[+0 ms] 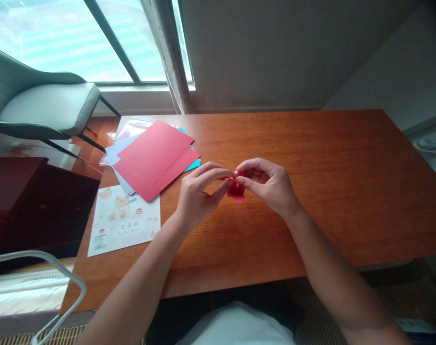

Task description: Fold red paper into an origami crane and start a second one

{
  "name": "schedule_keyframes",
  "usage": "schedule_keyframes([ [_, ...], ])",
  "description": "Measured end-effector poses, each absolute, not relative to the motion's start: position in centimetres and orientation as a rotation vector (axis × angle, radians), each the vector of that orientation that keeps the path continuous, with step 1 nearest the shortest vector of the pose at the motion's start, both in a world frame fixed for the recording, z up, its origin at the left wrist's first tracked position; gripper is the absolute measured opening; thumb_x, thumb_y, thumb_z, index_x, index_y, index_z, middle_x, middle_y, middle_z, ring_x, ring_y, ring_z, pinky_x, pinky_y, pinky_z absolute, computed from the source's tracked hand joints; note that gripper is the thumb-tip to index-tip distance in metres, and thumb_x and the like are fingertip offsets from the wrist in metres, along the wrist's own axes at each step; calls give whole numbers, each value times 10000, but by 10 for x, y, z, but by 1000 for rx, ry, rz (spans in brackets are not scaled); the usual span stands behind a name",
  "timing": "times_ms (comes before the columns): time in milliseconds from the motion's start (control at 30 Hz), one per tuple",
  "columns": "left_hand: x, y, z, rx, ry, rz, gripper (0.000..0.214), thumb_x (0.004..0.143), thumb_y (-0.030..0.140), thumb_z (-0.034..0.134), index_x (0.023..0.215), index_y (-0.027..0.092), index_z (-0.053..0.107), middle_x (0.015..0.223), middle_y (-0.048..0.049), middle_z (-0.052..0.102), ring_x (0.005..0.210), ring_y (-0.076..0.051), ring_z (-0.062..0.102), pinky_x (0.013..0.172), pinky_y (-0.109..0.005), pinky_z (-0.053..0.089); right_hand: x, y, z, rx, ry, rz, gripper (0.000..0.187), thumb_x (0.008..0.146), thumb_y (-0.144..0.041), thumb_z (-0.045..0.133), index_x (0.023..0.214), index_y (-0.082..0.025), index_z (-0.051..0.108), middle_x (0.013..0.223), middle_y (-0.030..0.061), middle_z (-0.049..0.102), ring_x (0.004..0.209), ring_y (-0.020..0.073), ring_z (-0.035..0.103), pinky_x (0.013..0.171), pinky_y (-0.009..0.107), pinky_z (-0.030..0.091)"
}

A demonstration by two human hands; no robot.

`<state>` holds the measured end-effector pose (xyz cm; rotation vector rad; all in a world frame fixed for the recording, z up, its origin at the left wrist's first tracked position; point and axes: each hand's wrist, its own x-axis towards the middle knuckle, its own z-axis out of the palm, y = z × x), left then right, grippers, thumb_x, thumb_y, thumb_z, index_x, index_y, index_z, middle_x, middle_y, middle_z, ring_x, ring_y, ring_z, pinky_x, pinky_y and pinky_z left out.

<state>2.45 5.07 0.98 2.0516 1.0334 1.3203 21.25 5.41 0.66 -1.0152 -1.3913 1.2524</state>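
Observation:
A small folded piece of red paper [236,190] is held just above the wooden table [311,158], near its middle. My left hand [198,194] pinches its upper edge from the left with thumb and forefinger. From the right, my right hand [266,184] pinches the same edge, fingertips almost meeting those of the left. Both hands are closed on the paper, and most of it hangs below the fingers.
A stack of coloured sheets, red on top [155,158], lies at the table's left. A white printed sheet with bear pictures [124,220] lies near the left front edge. A grey chair [48,105] stands by the window, and a white metal frame [45,287] sits at lower left.

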Motion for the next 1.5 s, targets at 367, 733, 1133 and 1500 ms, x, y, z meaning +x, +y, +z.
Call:
schedule_keyframes([
  [367,23,52,4,2196,1025,1402,94,889,114,666,919,183,721,865,-38,708,753,-119,667,681,-229,533,213,55,8,-1010,-1339,1325,260,734,-335,861,906,-211,710,881,18,734,820,158,698,793,302,603],
  [733,22,53,0,2419,962,1410,126,870,108,664,956,194,696,883,-60,712,747,-145,644,689,-280,524,217,58,10,-1019,-1257,1506,342,672,-388,900,902,-207,722,880,22,731,811,163,693,774,316,600],
  [1133,26,51,3,2234,996,1440,83,917,155,633,921,195,705,857,-47,709,750,-129,661,683,-256,542,214,55,7,-971,-1274,1578,255,754,-345,848,927,-214,715,902,15,713,841,156,676,796,297,577],
  [1500,27,51,3,2103,1039,1477,77,908,175,667,890,203,736,862,-30,705,764,-119,676,693,-238,557,212,54,6,-1006,-1225,1604,239,757,-357,840,883,-195,719,850,11,722,775,148,683,741,282,575],
])
